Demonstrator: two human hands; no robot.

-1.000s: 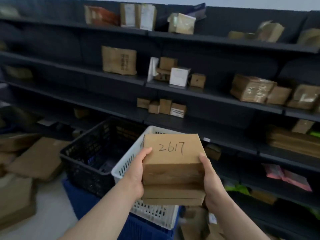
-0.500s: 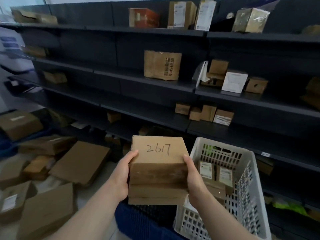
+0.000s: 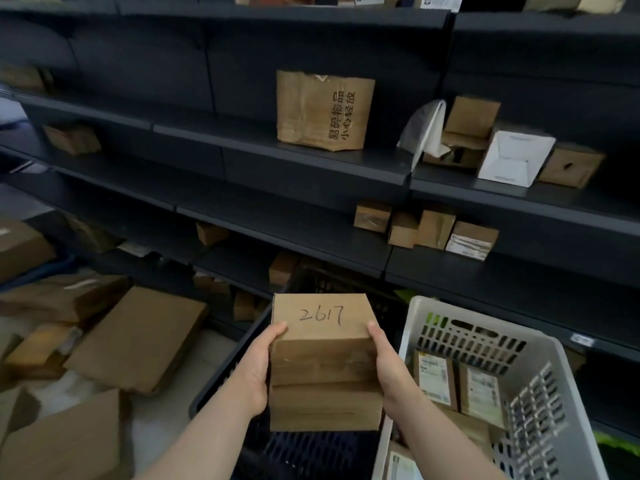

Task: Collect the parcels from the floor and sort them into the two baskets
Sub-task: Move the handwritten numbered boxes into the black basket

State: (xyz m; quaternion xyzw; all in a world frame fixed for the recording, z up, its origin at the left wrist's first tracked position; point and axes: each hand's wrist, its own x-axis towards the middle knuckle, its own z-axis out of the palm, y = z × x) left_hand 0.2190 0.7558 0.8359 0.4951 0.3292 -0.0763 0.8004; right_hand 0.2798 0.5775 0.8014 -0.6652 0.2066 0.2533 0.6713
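I hold a stack of brown cardboard parcels (image 3: 323, 362) in front of me; the top one has "2617" handwritten on it. My left hand (image 3: 258, 370) grips the stack's left side and my right hand (image 3: 389, 368) grips its right side, thumbs on the top edge. The stack hangs above the black basket (image 3: 221, 372), whose inside is mostly hidden behind it. To the right stands the white basket (image 3: 568, 368) with several labelled parcels (image 3: 457, 386) inside.
Loose cardboard parcels (image 3: 138, 337) lie scattered over the floor at the left. Dark shelving (image 3: 311, 161) runs across the back, with boxes on several levels. A blue crate (image 3: 311, 452) sits under the baskets.
The view has swung left and down: the black basket now lies under the stack and the white basket has shifted to the right. My grip on the stack is unchanged.
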